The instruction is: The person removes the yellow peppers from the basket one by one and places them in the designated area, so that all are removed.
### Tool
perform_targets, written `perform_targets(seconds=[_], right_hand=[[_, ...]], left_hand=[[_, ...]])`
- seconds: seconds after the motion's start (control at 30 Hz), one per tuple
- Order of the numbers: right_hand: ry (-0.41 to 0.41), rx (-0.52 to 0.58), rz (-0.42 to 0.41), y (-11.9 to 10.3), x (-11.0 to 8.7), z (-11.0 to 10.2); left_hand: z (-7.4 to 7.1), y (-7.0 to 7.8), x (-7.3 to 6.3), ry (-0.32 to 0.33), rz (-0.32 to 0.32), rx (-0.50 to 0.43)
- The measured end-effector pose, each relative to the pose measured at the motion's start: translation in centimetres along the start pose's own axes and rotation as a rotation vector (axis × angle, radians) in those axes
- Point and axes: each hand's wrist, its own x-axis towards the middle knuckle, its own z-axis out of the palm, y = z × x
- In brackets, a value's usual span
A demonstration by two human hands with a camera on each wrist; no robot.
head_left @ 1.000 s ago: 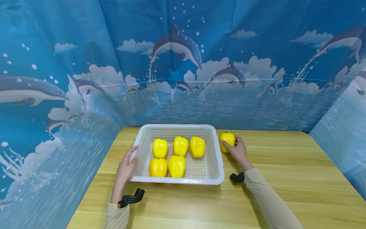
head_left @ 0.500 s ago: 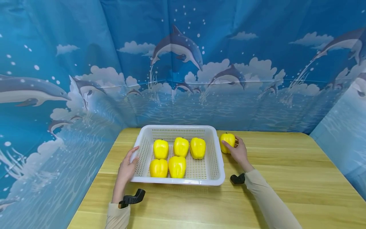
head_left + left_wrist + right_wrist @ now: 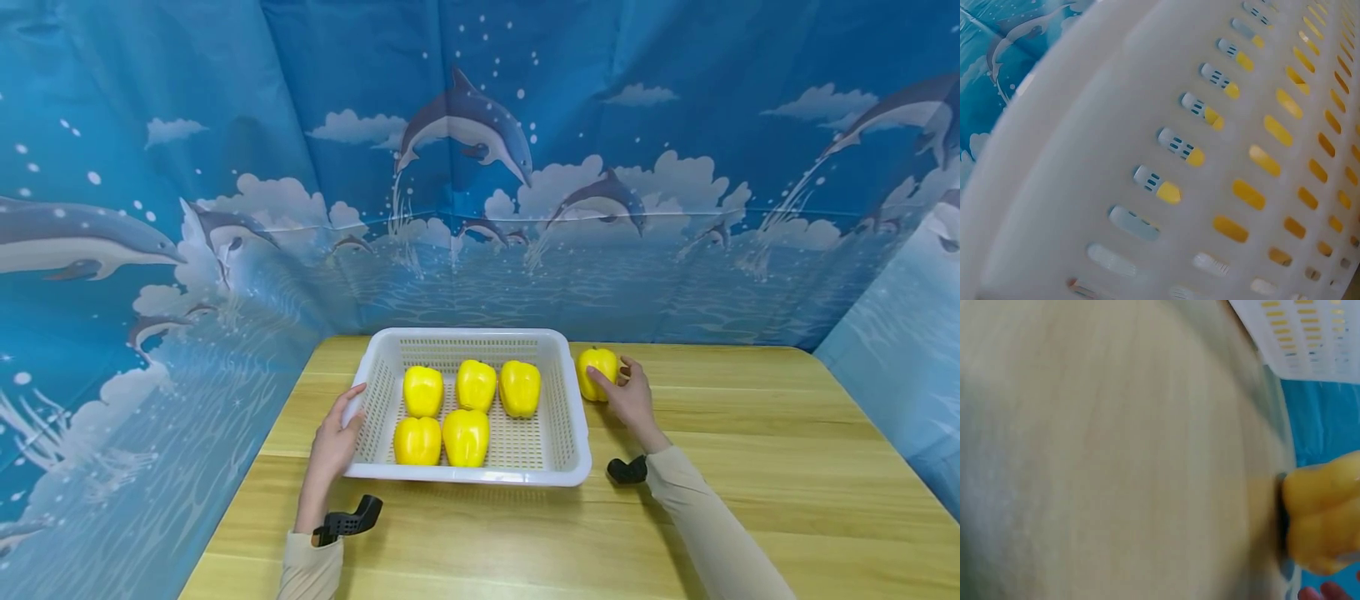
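My left hand (image 3: 332,442) rests against the left side of a white plastic basket (image 3: 465,475), its fingers fairly straight and reaching the rim. The basket's slotted wall (image 3: 1085,156) fills the left wrist view, where the hand is out of sight. Several yellow bell peppers (image 3: 467,437) lie in the basket. Another yellow bell pepper (image 3: 597,367) stands on the table just right of the basket. Around its right side is my right hand (image 3: 632,398), the thumb overlapping its front. The right wrist view shows a gap between the fingertips (image 3: 1333,590) and this pepper (image 3: 1325,515).
A wooden table (image 3: 480,542) bears everything, its back edge close to a blue dolphin-print curtain (image 3: 465,267). Black wrist devices are worn on both arms. The right wrist view shows the basket's corner (image 3: 1310,356) above the pepper.
My right hand has shifted slightly right, and its fingers have loosened from the pepper's side. The left hand, the basket and the peppers in it stay put.
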Motion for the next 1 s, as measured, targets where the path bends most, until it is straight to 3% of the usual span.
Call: perform_targets(seconds=[0.27,0.47,0.63,0.8,1.0], right_hand=[[0.067,0.002,-0.058,-2.0,-0.7,-0.6],[0.144,0.033,-0.166,-3.8,-1.3,-0.7],[0.161,0.059,-0.234,-5.6,-2.1,-0.6],[0.136,0.085,-0.332,-7.4,-2.8,-0.5],[0.018,0.06,-0.453,-9.8,-3.7,-0.2]], left_hand=[[0.1,-0.2,0.2,-0.005,0.0,0.001],[0.2,-0.1,0.2,-0.002,-0.003,0.002],[0.2,-0.2,0.1,0.0,0.004,-0.004],[0.2,-0.3,0.2,0.0,-0.004,-0.006],[0.2,-0.3,0.3,-0.002,-0.011,-0.007]])
